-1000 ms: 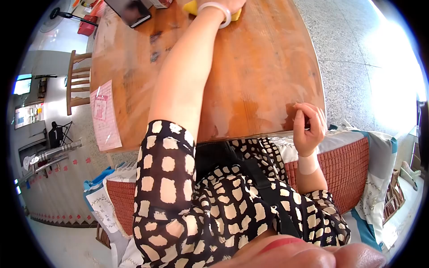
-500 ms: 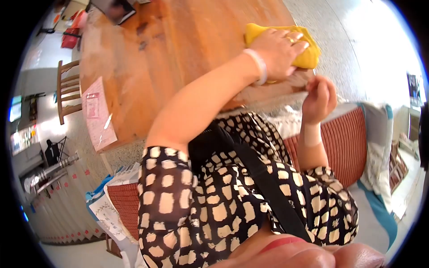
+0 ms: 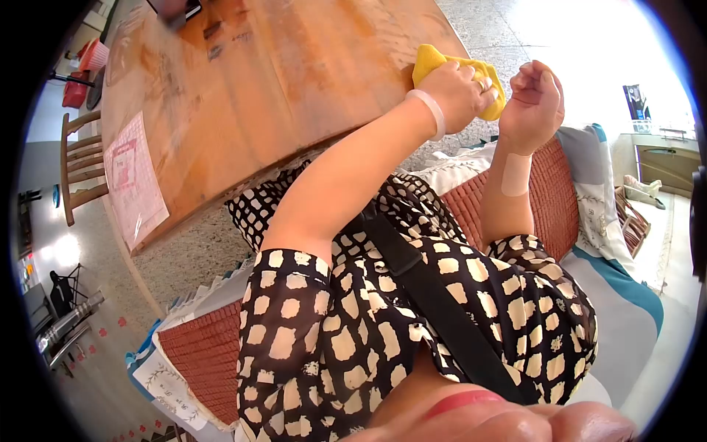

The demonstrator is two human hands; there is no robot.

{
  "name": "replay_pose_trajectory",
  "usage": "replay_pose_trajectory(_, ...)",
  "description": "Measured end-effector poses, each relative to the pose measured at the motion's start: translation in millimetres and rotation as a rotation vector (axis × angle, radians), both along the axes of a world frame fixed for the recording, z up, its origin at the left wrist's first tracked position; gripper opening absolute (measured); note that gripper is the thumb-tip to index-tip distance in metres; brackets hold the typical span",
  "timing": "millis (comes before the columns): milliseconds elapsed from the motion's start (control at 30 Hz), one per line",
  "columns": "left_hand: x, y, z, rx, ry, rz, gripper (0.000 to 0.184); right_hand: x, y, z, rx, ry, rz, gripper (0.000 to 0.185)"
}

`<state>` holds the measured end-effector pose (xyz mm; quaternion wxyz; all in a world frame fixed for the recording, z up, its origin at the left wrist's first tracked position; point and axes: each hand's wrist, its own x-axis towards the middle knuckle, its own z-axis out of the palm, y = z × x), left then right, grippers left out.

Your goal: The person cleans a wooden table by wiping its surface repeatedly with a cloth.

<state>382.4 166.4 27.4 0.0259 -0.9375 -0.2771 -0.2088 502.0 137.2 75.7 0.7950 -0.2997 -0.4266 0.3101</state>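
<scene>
A folded yellow cloth lies at the right corner of the wooden table, partly past its edge. On top of the cloth is my left hand, its fingers wrapped over it, with a ring and a pale bracelet showing. Just right of the cloth, my right hand is raised beside the table, apart from the cloth. Its fingers are curled in and no object shows in them. A light patch covers part of the right wrist.
A pink printed sheet lies on the table's left side. A dark object is at the far edge. A wooden chair stands at the left. Red-brown cushions are on the seat around me.
My left hand has moved from the table's far side to its right corner with the yellow cloth. My right hand has risen from the table's edge. The view has shifted, moving the table leftward.
</scene>
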Motion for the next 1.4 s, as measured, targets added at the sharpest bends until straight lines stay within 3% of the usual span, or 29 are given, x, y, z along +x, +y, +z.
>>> replay_pose_trajectory(133,-27,-36,-8,0.194,0.046,-0.121,0.035,-1,-8,9,-0.162,-0.398,0.038,0.018)
replay_pose_trajectory(233,-68,-67,-13,0.005,-0.019,-0.163,0.033,-4,7,-5,-0.286,-0.482,0.106,0.018)
replay_pose_trajectory(367,-128,-82,10,-0.01,-0.248,0.014,0.042,-15,37,-48,-0.303,-0.63,-0.024,0.023)
replay_pose_trajectory(433,-171,-73,27,0.114,-0.251,0.153,0.051,-21,45,-64,-0.196,-1.123,-0.199,0.037)
replay_pose_trajectory(500,-218,-77,42,0.032,-0.149,0.444,0.057,-31,38,-68,-0.167,-1.569,-0.362,0.045)
replay_pose_trajectory(567,-269,-81,37,-0.107,-0.065,0.689,0.055,-27,38,-64,-0.189,-1.574,-0.291,0.051)
replay_pose_trajectory(733,-363,-103,5,-0.035,0.021,0.95,0.058,-21,33,-60,-0.284,-1.647,-0.242,0.052)
replay_pose_trajectory(1000,-379,-3,-5,-0.097,0.068,1.321,0.072,-18,25,-54,-0.302,-1.777,-0.204,0.05)
replay_pose_trajectory(1067,-334,25,15,-0.361,0.016,1.273,0.077,-23,25,-56,-0.301,-1.79,-0.255,0.049)
replay_pose_trajectory(1100,-308,38,14,-0.487,-0.05,1.166,0.07,-22,26,-58,-0.287,-1.769,-0.259,0.049)
replay_pose_trajectory(1133,-273,50,4,-0.016,0.054,1.021,0.069,-22,27,-59,-0.271,-1.75,-0.264,0.048)
replay_pose_trajectory(1267,-169,63,13,-0.046,-0.078,0.711,0.064,-21,28,-59,-0.245,-1.706,-0.264,0.047)
replay_pose_trajectory(1400,-146,41,4,0.0,0.081,0.606,0.058,-18,28,-60,-0.222,-1.698,-0.274,0.046)
